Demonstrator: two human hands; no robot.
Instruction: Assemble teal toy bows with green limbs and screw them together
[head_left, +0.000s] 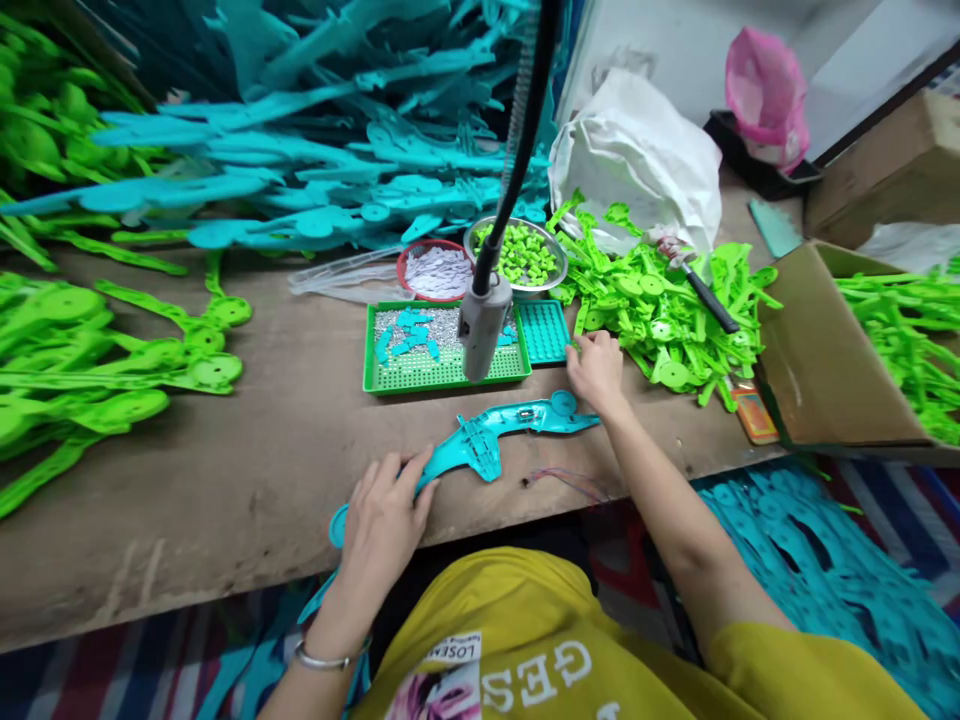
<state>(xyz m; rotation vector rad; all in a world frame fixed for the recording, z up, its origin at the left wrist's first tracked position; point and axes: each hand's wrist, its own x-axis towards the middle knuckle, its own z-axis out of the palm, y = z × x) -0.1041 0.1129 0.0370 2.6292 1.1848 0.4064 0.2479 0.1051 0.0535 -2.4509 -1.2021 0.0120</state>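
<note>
Blue part [481,440], long axis lower-left to upper-right

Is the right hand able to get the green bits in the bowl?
Probably yes. The right hand is beside the blue tray, the green bits lie uncovered, and the hanging tool seems to leave the right side of the bowl free.

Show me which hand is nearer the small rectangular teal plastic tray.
Right: the right hand is beside the tray's lower right corner. The left hand is farther off, holding the long curved turquoise plastic piece.
</note>
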